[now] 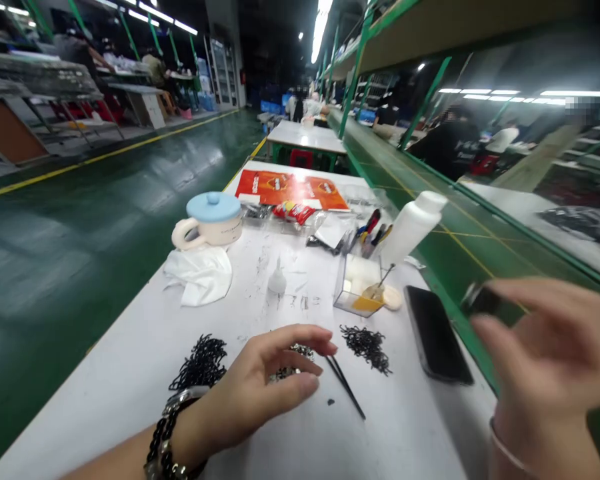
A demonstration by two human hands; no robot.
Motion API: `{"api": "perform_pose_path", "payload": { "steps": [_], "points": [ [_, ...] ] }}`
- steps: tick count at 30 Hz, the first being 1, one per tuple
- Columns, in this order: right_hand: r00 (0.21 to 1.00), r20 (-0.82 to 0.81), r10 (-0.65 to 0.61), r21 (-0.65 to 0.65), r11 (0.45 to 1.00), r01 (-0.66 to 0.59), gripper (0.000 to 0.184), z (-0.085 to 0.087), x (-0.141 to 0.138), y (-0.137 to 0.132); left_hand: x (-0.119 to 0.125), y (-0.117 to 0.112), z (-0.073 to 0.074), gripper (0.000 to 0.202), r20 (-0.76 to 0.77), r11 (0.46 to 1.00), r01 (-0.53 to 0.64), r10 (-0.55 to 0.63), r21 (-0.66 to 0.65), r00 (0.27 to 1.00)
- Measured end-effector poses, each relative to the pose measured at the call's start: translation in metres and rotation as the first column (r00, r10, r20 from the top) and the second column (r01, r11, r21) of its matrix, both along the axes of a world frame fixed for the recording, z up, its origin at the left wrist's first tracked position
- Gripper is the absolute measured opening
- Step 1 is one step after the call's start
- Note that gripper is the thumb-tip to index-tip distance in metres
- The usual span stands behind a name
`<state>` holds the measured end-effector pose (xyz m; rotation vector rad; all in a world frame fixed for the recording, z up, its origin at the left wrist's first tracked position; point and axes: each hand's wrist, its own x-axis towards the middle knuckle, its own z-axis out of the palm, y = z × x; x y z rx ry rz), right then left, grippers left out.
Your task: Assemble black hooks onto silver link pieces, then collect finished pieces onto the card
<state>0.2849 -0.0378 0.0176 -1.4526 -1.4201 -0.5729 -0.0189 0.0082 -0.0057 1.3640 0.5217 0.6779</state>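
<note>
Tweezers lie on the surface, left of the phone.
A bottle stands behind both; farther left, a cloth lies before the mug.

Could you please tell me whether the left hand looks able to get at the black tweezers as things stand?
Probably yes: the left hand is open, close to the upper end of the black tweezers, and nothing appears to lie across their visible length.

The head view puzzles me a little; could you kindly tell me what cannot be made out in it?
Head view:
Small dark item at the right hand: blurred, unidentifiable.
Silvery pile: partly hidden behind the left hand.
Mug lettering: too small to read.
Left forearm: cut off by the bottom edge.
</note>
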Motion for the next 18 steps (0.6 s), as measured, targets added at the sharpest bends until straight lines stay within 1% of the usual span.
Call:
{"api": "perform_pose_path", "payload": {
  "steps": [1,2,3,5,6,7,8,9,10,11,12,13,14,15,16,17,18],
  "points": [
    [0.934,-0.122,-0.335,-0.177,0.934,0.311,0.033,0.001,0.024,0.0,-0.001,0.002,0.0,0.032,-0.042,1.0,-0.017,0.016,-0.009,0.999],
    [0.77,-0.164,-0.616,-0.437,0.746,0.503,0.033,0.0,0.047,-0.003,-0.001,0.003,0.0,0.029,-0.081,0.999,-0.036,0.035,-0.005,0.996],
    [0.666,-0.189,-0.722,-0.54,0.643,0.543,0.034,-0.003,0.068,-0.008,0.0,0.004,0.001,0.027,-0.116,0.999,-0.049,0.049,0.002,0.992],
    [0.505,-0.213,-0.837,-0.677,0.499,0.541,0.027,-0.013,0.097,-0.024,0.002,0.003,0.003,0.025,-0.156,0.997,-0.061,0.067,0.039,0.986],
    [0.429,-0.23,-0.873,-0.72,0.449,0.528,0.024,-0.02,0.104,-0.033,0.002,0.002,0.004,0.026,-0.165,0.997,-0.058,0.067,0.06,0.984],
    [0.366,-0.248,-0.897,-0.741,0.419,0.524,0.024,-0.026,0.106,-0.042,0.003,0.001,0.006,0.026,-0.169,0.995,-0.054,0.068,0.082,0.983],
    [0.315,-0.269,-0.91,-0.743,0.404,0.534,0.024,-0.032,0.103,-0.049,0.003,-0.001,0.007,0.026,-0.168,0.994,-0.051,0.068,0.1,0.983],
    [0.286,-0.291,-0.913,-0.725,0.405,0.557,0.026,-0.034,0.097,-0.055,0.003,-0.003,0.008,0.027,-0.166,0.992,-0.049,0.067,0.113,0.984],
    [0.29,-0.311,-0.905,-0.686,0.425,0.591,0.029,-0.034,0.087,-0.059,0.003,-0.005,0.008,0.027,-0.162,0.991,-0.052,0.072,0.126,0.984],
    [0.327,-0.327,-0.887,-0.628,0.463,0.626,0.031,-0.03,0.075,-0.061,0.004,-0.006,0.008,0.028,-0.161,0.989,-0.053,0.076,0.141,0.984],
    [0.399,-0.332,-0.855,-0.551,0.519,0.654,0.032,-0.023,0.06,-0.062,0.005,-0.006,0.008,0.027,-0.161,0.984,-0.059,0.086,0.166,0.983],
    [0.499,-0.32,-0.805,-0.462,0.593,0.66,0.032,-0.014,0.043,-0.061,0.006,-0.006,0.007,0.027,-0.157,0.977,-0.068,0.101,0.202,0.982],
    [0.62,-0.288,-0.73,-0.368,0.682,0.632,0.032,-0.004,0.025,-0.058,0.008,-0.006,0.006,0.025,-0.15,0.965,-0.069,0.11,0.251,0.983],
    [0.74,-0.237,-0.63,-0.276,0.774,0.57,0.03,0.007,0.004,-0.052,0.009,-0.005,0.005,0.023,-0.137,0.947,-0.07,0.118,0.314,0.983],
    [0.848,-0.168,-0.502,-0.199,0.86,0.469,0.027,0.018,-0.018,-0.045,0.009,-0.006,0.005,0.021,-0.123,0.921,-0.063,0.118,0.384,0.985],
    [0.929,-0.09,-0.358,-0.141,0.928,0.344,0.023,0.027,-0.041,-0.037,0.007,-0.006,0.006,0.02,-0.121,0.892,-0.033,0.097,0.45,0.988],
    [0.977,-0.018,-0.214,-0.095,0.973,0.211,0.019,0.035,-0.065,-0.029,0.003,-0.007,0.008,0.02,-0.139,0.864,0.008,0.072,0.504,0.988]
  ]
}}
